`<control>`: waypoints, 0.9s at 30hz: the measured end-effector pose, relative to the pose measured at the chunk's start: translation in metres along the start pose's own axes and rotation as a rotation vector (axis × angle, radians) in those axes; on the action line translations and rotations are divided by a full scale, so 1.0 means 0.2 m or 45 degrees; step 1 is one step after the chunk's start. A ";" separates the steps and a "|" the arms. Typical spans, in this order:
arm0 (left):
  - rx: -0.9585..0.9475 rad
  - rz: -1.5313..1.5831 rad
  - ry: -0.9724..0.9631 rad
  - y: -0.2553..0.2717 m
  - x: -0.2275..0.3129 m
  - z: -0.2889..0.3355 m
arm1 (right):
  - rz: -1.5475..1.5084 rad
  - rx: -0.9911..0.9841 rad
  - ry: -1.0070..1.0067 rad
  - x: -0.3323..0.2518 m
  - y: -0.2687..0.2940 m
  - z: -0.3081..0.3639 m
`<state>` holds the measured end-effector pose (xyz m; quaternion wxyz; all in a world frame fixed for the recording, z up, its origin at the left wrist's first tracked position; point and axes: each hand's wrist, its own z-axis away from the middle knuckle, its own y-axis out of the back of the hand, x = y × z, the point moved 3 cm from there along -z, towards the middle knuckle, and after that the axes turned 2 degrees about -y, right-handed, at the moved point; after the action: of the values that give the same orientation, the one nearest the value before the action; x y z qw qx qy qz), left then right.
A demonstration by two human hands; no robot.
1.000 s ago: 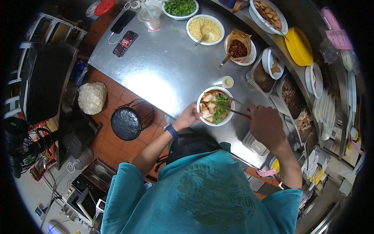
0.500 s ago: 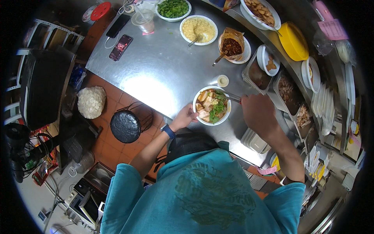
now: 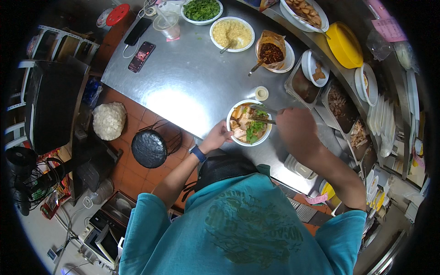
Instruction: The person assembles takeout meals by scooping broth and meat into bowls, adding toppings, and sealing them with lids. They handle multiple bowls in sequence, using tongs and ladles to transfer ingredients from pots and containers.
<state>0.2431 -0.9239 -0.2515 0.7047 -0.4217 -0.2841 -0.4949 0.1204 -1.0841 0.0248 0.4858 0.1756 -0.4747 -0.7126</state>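
Observation:
A white bowl (image 3: 229, 134) of food in brown sauce, topped with green leaves and pale chunks, stands near the table's front edge. My left hand (image 3: 218, 136) grips its left rim, thumb over the edge and fingers against the outer side. Over the bowl's right side is my right hand (image 3: 297, 130), closed round metal tongs (image 3: 269, 122). Their two long arms are spread apart and reach into the food. My fist hides the handle end, and the tips are hard to make out among the food.
Behind the bowl stands a small pale cup (image 3: 261, 93). Farther back are bowls of chopped greens (image 3: 201, 10), minced garlic (image 3: 232, 34) and dark red sauce (image 3: 272, 52). Metal food trays (image 3: 337, 101) line the right. A phone (image 3: 141, 57) lies left; a black stool (image 3: 149, 150) stands below.
The tongs' arms, close together before, are now apart over the food. My right hand has shifted slightly left and up. My left hand keeps its hold on the bowl.

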 end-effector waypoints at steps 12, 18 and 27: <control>-0.008 0.026 0.023 0.01 -0.02 -0.01 | 0.011 -0.072 0.065 0.07 0.03 0.08; -0.001 0.090 0.011 0.00 -0.01 0.00 | -0.106 0.143 -0.023 0.13 0.02 0.13; 0.000 0.042 0.007 0.00 -0.01 0.00 | -0.443 -0.007 -0.001 0.17 -0.13 -0.11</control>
<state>0.2433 -0.9235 -0.2529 0.7136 -0.4250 -0.2751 -0.4843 0.1071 -1.1224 -0.0011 0.3554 0.2533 -0.4354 -0.7874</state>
